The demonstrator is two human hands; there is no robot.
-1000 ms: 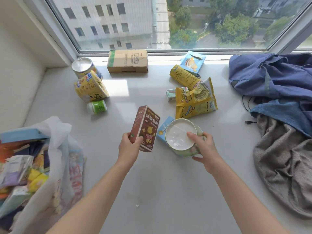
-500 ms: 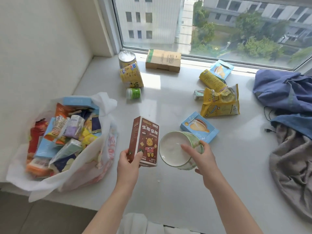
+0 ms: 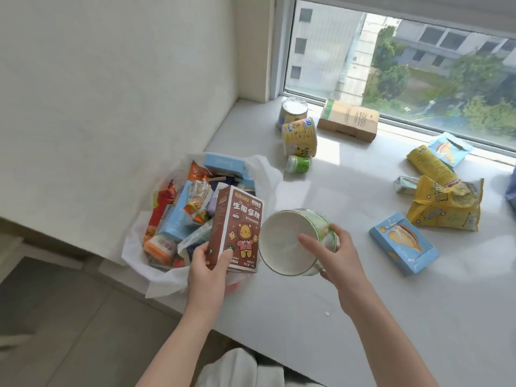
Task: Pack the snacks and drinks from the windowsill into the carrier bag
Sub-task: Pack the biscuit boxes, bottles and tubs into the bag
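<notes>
Box and cup in hand beside the bag.
Our left hand (image 3: 208,272) grips the brown box (image 3: 237,230) by its lower end, upright, over the right rim of the white carrier bag (image 3: 164,283). The bag sits full of packets at the windowsill's (image 3: 363,317) near left edge. Our right hand (image 3: 340,258) grips a green-and-white cup (image 3: 293,241), tipped sideways, just right of the box. A blue packet (image 3: 403,247) lies further right.

Pale wall (image 3: 111,93), sunlit window (image 3: 405,65), grey floor (image 3: 69,331)

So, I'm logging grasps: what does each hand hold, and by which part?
Left hand grips the brown box at its lower corner. Right hand holds the green cup at its rim, thumb on the white top.
</notes>
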